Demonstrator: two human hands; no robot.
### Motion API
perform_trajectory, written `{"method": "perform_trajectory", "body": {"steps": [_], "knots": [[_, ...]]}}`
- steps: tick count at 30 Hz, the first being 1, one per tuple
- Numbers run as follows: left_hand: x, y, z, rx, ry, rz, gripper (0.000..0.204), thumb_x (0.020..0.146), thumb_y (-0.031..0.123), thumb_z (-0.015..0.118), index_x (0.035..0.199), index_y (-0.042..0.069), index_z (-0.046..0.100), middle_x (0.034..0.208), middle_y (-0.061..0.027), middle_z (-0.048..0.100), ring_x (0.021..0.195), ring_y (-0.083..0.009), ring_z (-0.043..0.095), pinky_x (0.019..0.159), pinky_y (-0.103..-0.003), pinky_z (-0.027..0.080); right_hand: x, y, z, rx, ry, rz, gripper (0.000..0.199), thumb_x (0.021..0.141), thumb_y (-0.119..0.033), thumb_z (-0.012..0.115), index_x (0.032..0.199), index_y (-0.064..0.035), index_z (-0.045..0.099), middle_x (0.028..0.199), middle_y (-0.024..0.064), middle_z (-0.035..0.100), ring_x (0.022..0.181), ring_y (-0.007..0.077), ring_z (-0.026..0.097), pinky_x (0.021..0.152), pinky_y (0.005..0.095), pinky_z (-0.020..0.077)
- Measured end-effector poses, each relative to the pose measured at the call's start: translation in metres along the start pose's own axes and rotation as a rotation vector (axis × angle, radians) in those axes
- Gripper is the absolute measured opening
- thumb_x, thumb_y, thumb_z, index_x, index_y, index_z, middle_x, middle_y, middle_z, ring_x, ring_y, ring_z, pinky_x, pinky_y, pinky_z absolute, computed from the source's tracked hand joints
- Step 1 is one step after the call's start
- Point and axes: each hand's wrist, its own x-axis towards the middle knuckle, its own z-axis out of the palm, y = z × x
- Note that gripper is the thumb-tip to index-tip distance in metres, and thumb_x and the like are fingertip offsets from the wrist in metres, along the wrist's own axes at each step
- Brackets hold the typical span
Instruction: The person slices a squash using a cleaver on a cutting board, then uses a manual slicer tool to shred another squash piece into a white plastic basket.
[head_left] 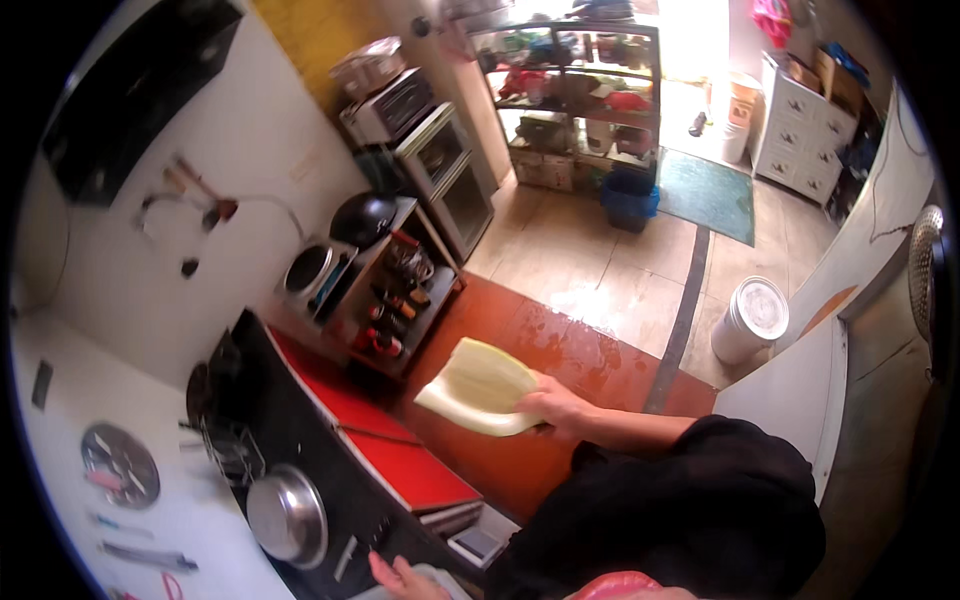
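Observation:
My right hand (556, 404) is closed around the near end of a pale yellow-green, scoop-shaped pan (482, 385). The pan is held out in the air above the reddish-brown floor, its wide straight edge toward the left. My left hand (400, 578) shows only partly at the lower edge, fingers apart and nothing visible in it. It is beside the black countertop (290, 425), near a shiny metal pot (287, 516). A small pale flat object (346, 558) lies between the hand and the pot.
Red cabinet doors (385, 440) run below the counter. A metal rack (400, 300) with bottles and a black wok (363, 220) stands ahead. Farther off are a shelf unit (570, 100), a blue bin (630, 200) and a green mat (708, 195). A lidded white bucket (752, 318) stands right.

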Motion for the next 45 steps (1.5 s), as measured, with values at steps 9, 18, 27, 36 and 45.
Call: {"method": "perform_trajectory", "body": {"steps": [9,18,27,36,45], "knots": [[0.054,0.095,0.379,-0.533,-0.517,-0.073,0.034,0.09,0.007,0.054,0.123,0.0,0.05,0.123,-0.0098,0.052,0.116,-0.0204,0.048,0.098,-0.034,0.039,0.024,-0.109,-0.259,0.12,0.498,-0.505,0.054,0.074,-0.01,0.052,0.127,-0.0076,0.043,0.086,0.006,0.057,0.059,0.0106,0.053,0.041,0.0243,0.0409],[0.018,0.189,0.646,-0.357,-1.032,-0.042,0.025,0.089,-0.001,0.051,0.113,0.003,0.057,0.106,-0.0038,0.058,0.098,-0.0119,0.055,0.083,-0.024,0.045,0.036,-0.177,-0.472,1.228,0.041,-0.562,0.038,0.089,-0.011,0.039,0.122,0.0063,0.042,0.115,0.0165,0.054,0.052,0.009,0.039,0.039,0.0194,0.0301],[-0.072,0.322,0.952,-0.218,-1.583,0.139,0.033,0.088,0.005,0.056,0.121,0.001,0.054,0.115,-0.007,0.058,0.106,-0.0163,0.054,0.09,-0.029,0.044,0.066,-0.249,-0.624,1.461,-0.045,-0.941,0.043,0.091,-0.013,0.042,0.13,0.0046,0.037,0.133,0.0145,0.043,0.055,0.01,0.042,0.041,0.0206,0.0301],[-0.326,0.456,1.181,-0.28,-2.431,0.089,0.042,0.092,0.014,0.056,0.131,0.004,0.045,0.127,-0.0089,0.051,0.113,-0.0194,0.053,0.092,-0.032,0.044,0.085,-0.312,-0.82,1.085,0.836,-0.639,0.027,0.09,-0.016,0.041,0.096,0.0063,0.054,0.066,0.0115,0.054,0.046,0.0113,0.042,0.035,0.0199,0.0287],[-0.492,0.558,1.354,-0.297,-2.29,-0.21,0.056,0.087,0.017,0.063,0.134,0.004,0.035,0.128,-0.0091,0.048,0.117,-0.0189,0.049,0.093,-0.035,0.045,0.095,-0.476,-1.037,0.372,1.153,-0.529,0.042,0.081,-0.007,0.056,0.12,-0.0054,0.041,0.09,0.0104,0.06,0.051,0.0138,0.056,0.036,0.0218,0.0404]]}}
